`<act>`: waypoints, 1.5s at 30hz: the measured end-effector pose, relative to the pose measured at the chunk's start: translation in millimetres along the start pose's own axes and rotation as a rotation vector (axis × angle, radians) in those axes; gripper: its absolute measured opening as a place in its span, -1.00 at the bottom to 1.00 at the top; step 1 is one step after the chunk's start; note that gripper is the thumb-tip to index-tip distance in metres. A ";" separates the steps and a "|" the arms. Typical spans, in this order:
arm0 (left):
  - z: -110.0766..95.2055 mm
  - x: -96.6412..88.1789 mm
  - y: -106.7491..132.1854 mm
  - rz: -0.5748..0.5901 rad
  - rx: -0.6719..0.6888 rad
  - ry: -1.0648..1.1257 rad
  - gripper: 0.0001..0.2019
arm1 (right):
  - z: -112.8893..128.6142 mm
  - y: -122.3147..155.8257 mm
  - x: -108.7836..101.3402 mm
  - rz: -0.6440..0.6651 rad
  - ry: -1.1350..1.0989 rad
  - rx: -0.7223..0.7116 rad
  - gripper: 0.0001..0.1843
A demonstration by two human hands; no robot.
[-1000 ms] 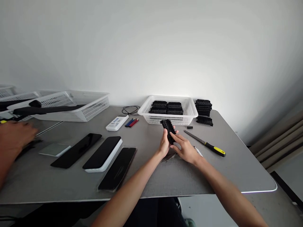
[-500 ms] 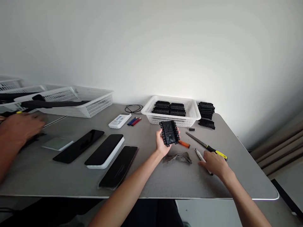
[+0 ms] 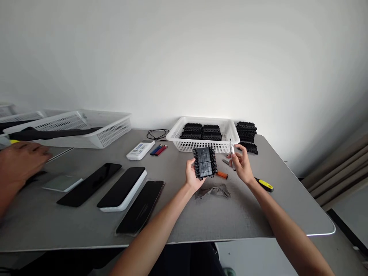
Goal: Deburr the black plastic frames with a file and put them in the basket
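Note:
A black plastic part [image 3: 205, 163], rectangular with toothed long edges, is held tilted up in my left hand [image 3: 194, 177] over the table. My right hand [image 3: 240, 164] grips a white marker [image 3: 232, 154] with its tip pointing upward, a little to the right of the part. Behind my right hand lies a file with a black-and-yellow handle [image 3: 265, 185]; its blade is mostly hidden. An orange lighter [image 3: 222, 174] lies between my hands, and a crumpled grey cloth [image 3: 213, 191] is below it.
A white basket [image 3: 198, 146] holds several similar black parts, with more stacked [image 3: 246, 132] beside it. On the left lie phones [image 3: 122, 188], a white box [image 3: 140, 149], two lighters [image 3: 158, 150] and a black cable [image 3: 157, 134]. Another person's hand [image 3: 24, 159] is by the left basket [image 3: 112, 130].
My right hand has lifted the marker off the table and brought it up and leftward, near the black part. The left hand keeps the part, now tilted slightly differently.

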State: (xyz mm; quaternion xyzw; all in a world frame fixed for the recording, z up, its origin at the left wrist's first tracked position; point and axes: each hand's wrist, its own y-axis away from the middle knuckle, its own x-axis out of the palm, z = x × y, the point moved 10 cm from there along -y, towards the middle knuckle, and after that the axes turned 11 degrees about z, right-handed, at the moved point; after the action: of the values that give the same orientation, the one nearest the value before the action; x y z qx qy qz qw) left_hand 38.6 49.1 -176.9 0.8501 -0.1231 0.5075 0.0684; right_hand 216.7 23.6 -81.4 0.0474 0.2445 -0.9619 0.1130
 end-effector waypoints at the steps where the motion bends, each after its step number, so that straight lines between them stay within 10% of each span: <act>1: 0.1 -2.0 0.3 -0.013 0.000 0.005 -0.75 | -3.7 1.0 0.1 -0.034 -0.051 -0.034 -0.62; 12: 4.6 0.6 4.3 0.024 -0.014 -0.029 -0.74 | -9.1 14.9 3.6 -0.102 -0.362 -0.005 -0.67; 22: 12.7 14.3 6.4 0.138 -0.043 -0.107 -0.67 | -28.7 25.3 56.1 0.098 -0.151 0.179 -0.62; 45: 19.0 24.3 12.2 0.147 -0.087 -0.132 -0.60 | -27.1 25.9 57.2 0.133 -0.027 0.208 -0.76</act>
State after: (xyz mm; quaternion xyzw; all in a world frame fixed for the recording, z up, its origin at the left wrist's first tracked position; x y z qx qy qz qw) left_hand 62.3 29.4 -164.7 0.8667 -0.2112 0.4480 0.0597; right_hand 168.4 3.4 -125.5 0.0620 0.1381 -0.9730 0.1742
